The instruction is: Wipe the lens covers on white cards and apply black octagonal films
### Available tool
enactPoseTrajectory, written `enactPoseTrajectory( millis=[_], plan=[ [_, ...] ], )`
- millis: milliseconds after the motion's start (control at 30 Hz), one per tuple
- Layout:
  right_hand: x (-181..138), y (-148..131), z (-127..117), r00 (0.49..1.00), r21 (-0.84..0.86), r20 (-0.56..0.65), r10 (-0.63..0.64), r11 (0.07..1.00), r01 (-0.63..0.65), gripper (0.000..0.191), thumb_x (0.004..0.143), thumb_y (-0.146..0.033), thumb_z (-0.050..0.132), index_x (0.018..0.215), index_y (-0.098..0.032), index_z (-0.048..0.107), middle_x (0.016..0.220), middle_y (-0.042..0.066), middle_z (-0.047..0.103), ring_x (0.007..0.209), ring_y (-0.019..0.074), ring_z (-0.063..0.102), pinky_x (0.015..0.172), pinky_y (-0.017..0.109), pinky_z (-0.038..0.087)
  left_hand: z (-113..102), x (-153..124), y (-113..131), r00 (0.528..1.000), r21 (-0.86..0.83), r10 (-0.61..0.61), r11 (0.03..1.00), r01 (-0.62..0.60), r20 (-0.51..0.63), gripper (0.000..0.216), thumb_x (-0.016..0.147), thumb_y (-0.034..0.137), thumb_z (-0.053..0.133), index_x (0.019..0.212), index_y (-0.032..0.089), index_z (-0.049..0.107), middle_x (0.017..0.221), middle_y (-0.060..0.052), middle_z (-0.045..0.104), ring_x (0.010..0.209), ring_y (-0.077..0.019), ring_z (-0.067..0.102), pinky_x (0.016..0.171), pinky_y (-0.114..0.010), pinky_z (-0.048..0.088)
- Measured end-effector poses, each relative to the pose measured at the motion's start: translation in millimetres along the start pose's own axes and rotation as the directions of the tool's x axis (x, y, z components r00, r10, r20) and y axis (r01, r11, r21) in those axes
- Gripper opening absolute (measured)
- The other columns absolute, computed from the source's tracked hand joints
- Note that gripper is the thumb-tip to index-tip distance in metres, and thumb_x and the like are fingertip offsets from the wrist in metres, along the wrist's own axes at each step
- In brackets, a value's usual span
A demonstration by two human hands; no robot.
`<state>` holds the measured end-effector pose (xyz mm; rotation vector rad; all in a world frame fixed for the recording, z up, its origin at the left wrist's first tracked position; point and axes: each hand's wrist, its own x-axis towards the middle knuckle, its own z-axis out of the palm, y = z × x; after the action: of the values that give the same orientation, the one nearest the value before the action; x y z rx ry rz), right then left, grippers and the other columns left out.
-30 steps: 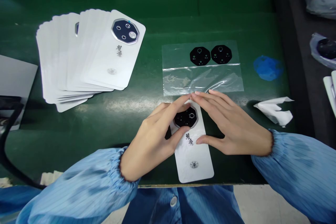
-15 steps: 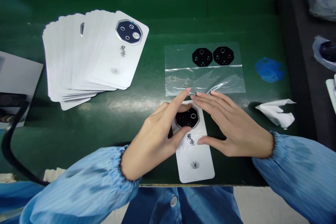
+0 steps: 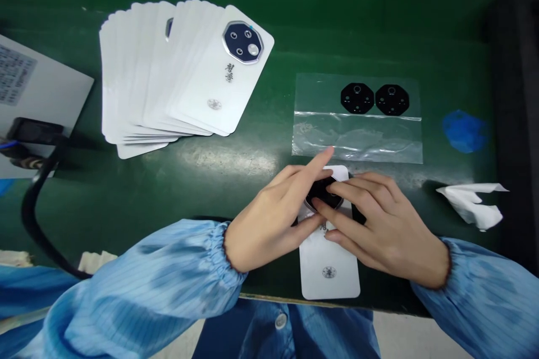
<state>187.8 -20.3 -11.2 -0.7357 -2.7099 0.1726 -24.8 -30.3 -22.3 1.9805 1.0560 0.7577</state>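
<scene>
A white phone back cover (image 3: 330,283) with dark script and a round emblem lies near the table's front edge. Over its upper part is a black octagonal lens cover (image 3: 320,188), partly hidden by fingers. My left hand (image 3: 282,210) grips around this lens cover, thumb at the lower edge, another finger at the top, index finger raised. From the other side, my right hand (image 3: 379,221) rests fingertips on the lens cover's face; its fingers are apart and its thumb touches the phone back cover.
A fanned stack of white phone back covers (image 3: 197,84) lies at the left. Beyond my hands is a clear plastic bag (image 3: 357,140) with two black lens covers (image 3: 374,99). Blue film (image 3: 464,131) and crumpled white tissue (image 3: 475,205) lie right; a black cable (image 3: 31,207) runs left.
My right hand has brought its fingertips from beside the phone back cover onto the black lens cover. My left hand keeps its hold. The whole view has shifted, moving things rightward in the picture.
</scene>
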Motion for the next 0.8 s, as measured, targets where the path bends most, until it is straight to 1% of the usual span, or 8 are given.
enactPoseTrajectory(
  millis=[167,300,400,467,533,600,700,800],
  plan=[
    [7,-4,1,1.000,-0.022,0.022,-0.015,1.000,0.015,0.017,0.095,-0.012,0.053,0.103,-0.008,0.068,0.109,0.017,0.062,0.101,0.0292,0.055,0.087,0.045,0.047,-1,-1,-2,0.996,0.078,0.079,0.994,-0.082,0.049,0.072,0.093,0.024,0.063,0.150,0.001,0.027,0.136,-0.014,0.057,0.127,-0.0174,0.046,0.108,-0.023,0.043],
    [7,-6,3,1.000,0.012,0.010,0.020,1.000,-0.020,0.016,0.096,-0.011,0.052,0.098,-0.009,0.068,0.104,0.015,0.063,0.097,0.0270,0.056,0.084,0.042,0.047,-3,-1,-2,0.991,0.175,0.125,0.975,-0.133,0.054,0.063,0.096,0.027,0.058,0.147,0.000,0.032,0.137,-0.016,0.056,0.129,-0.0203,0.045,0.111,-0.029,0.040],
    [6,-7,5,0.998,0.070,-0.013,0.069,0.995,-0.068,0.020,0.097,-0.013,0.050,0.106,-0.006,0.067,0.098,0.014,0.063,0.095,0.0266,0.056,0.081,0.042,0.048,-5,0,-4,0.985,0.214,0.164,0.962,-0.170,0.047,0.066,0.096,0.031,0.060,0.147,0.000,0.032,0.147,-0.019,0.046,0.133,-0.0201,0.043,0.113,-0.029,0.037],
    [5,-7,5,0.997,0.124,-0.011,0.073,0.990,-0.071,0.024,0.098,-0.015,0.049,0.113,-0.004,0.065,0.099,0.015,0.062,0.096,0.0277,0.056,0.080,0.043,0.049,-6,0,-5,0.986,0.223,0.165,0.960,-0.169,0.033,0.071,0.094,0.037,0.062,0.146,-0.001,0.033,0.144,-0.019,0.049,0.131,-0.0196,0.046,0.112,-0.028,0.038],
    [2,-5,5,0.996,0.204,-0.017,0.090,0.975,-0.084,0.026,0.099,-0.015,0.049,0.117,-0.003,0.062,0.104,0.017,0.062,0.100,0.0289,0.056,0.081,0.044,0.049,-5,-1,-6,0.987,0.226,0.157,0.961,-0.159,0.026,0.075,0.091,0.043,0.064,0.145,-0.001,0.035,0.135,-0.017,0.057,0.126,-0.0191,0.050,0.109,-0.027,0.040],
    [-1,-3,5,0.984,0.274,-0.058,0.171,0.950,-0.149,0.026,0.097,-0.011,0.051,0.120,-0.003,0.060,0.110,0.018,0.061,0.102,0.0281,0.056,0.082,0.043,0.050,-5,-2,-7,0.990,0.236,0.137,0.961,-0.142,0.037,0.081,0.088,0.047,0.067,0.146,0.000,0.035,0.133,-0.016,0.059,0.126,-0.0194,0.050,0.110,-0.027,0.040],
    [-3,2,6,0.932,0.293,-0.138,0.335,0.913,-0.285,0.029,0.094,-0.006,0.055,0.123,-0.006,0.058,0.114,0.017,0.061,0.101,0.0251,0.057,0.085,0.041,0.049,-4,-2,-6,0.992,0.284,0.114,0.950,-0.126,0.060,0.087,0.086,0.052,0.066,0.148,0.003,0.032,0.135,-0.015,0.058,0.130,-0.0204,0.048,0.111,-0.029,0.037],
    [-2,3,6,0.918,0.229,-0.085,0.388,0.904,-0.361,0.030,0.096,-0.013,0.055,0.126,-0.007,0.056,0.113,0.017,0.058,0.101,0.0268,0.053,0.084,0.043,0.049,-5,-1,-3,0.993,0.341,0.094,0.933,-0.115,0.077,0.085,0.087,0.054,0.064,0.149,0.006,0.031,0.135,-0.015,0.057,0.126,-0.0235,0.050,0.105,-0.035,0.041]
  ],
)
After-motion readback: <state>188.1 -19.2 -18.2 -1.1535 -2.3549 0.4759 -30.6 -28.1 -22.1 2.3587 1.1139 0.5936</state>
